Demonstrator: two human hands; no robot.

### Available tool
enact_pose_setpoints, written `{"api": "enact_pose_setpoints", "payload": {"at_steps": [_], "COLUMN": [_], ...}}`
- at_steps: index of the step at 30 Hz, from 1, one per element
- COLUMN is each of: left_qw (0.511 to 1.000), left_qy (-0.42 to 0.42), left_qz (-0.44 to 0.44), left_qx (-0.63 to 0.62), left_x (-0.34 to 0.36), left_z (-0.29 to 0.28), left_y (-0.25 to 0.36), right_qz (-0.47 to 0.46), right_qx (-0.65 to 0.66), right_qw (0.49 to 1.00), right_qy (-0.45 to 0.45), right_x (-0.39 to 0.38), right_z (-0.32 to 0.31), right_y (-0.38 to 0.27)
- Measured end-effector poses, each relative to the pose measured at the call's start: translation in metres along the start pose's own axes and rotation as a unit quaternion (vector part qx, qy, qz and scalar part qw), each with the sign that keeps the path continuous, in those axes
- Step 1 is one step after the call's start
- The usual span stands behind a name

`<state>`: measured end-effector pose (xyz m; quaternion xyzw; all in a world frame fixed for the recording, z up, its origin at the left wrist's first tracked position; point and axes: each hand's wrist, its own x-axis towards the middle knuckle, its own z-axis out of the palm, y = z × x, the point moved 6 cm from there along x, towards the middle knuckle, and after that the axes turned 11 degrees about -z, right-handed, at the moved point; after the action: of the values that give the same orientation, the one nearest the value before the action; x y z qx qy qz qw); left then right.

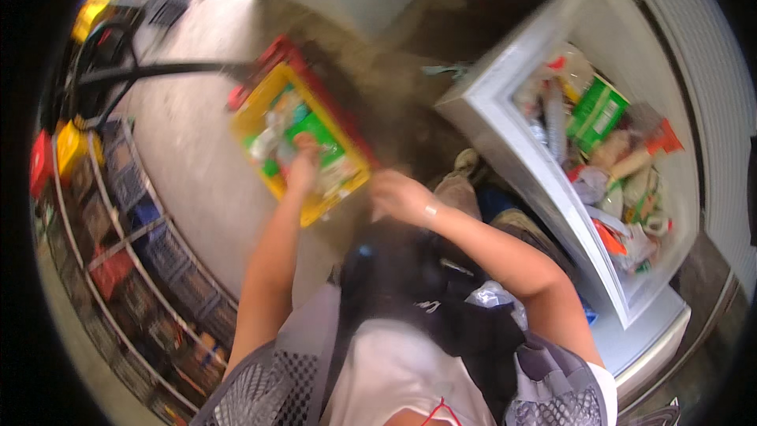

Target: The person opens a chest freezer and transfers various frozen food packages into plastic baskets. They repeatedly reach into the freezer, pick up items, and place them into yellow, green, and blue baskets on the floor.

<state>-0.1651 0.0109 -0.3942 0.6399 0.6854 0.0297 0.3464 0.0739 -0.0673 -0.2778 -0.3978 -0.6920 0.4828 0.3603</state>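
Observation:
My left hand reaches down into a yellow crate. A green package lies in the crate close to that hand, among whitish and clear wrapped items. Motion blurs the fingers, so whether they grip anything cannot be made out. Just off the crate's near right corner is my right hand, its fingers bent and smeared by motion. A pale band circles the right wrist. Nothing can be clearly seen in the right hand.
A red crate or cart frame borders the yellow crate, with a black bar running left from it. On the right stands a large pale bin full of mixed packages. Wire-framed racks of dark crates line the left.

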Motion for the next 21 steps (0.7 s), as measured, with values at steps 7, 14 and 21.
{"api": "enact_pose_setpoints", "payload": {"at_steps": [7,14,21], "left_qw": [0.862,0.771,0.615], "left_qy": [-0.160,-0.158,-0.034], "left_qz": [0.465,0.546,0.686], "left_qx": [-0.124,0.289,0.388], "left_x": [-0.077,0.007,0.027], "left_z": [0.079,0.331,0.472], "left_y": [0.426,0.568,0.501], "right_qz": [0.195,0.333,0.355], "right_qx": [-0.399,-0.456,-0.307], "right_qw": [0.825,0.768,0.865], "right_qy": [0.350,0.302,0.176], "right_x": [-0.233,-0.275,-0.266], "right_z": [-0.375,-0.548,-0.469], "right_y": [0.057,0.232,0.248]}}
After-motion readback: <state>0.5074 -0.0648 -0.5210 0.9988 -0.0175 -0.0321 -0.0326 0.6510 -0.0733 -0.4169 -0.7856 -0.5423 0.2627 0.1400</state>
